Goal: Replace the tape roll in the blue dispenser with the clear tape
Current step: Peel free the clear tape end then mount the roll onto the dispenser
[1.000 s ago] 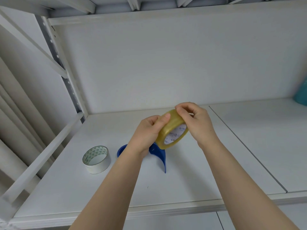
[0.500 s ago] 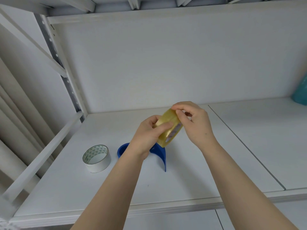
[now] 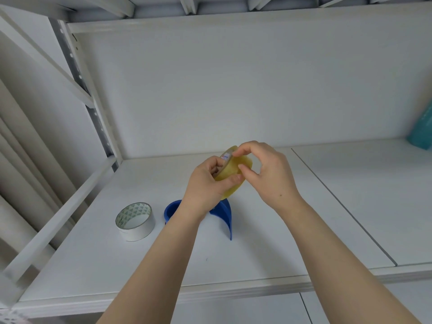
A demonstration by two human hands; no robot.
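Note:
Both hands hold the clear, yellowish tape roll (image 3: 236,170) in the air above the white shelf. My left hand (image 3: 205,185) grips it from the left and below, thumb across its band. My right hand (image 3: 266,174) pinches its upper edge with thumb and forefinger. The blue dispenser (image 3: 223,212) lies on the shelf just beneath the hands, partly hidden by my left wrist; its curved blade end points toward me. A white tape roll (image 3: 135,220) with a green-patterned core sits on the shelf to the dispenser's left.
The white shelf board (image 3: 257,265) has a seam running on the right and a front edge close to me. A slanted white rail (image 3: 58,220) borders the left side. A teal object (image 3: 422,129) stands at the far right.
The clear roll has been turned in my hands: its printed core faced me before, and now its band faces me. My right fingers have shifted onto its upper edge.

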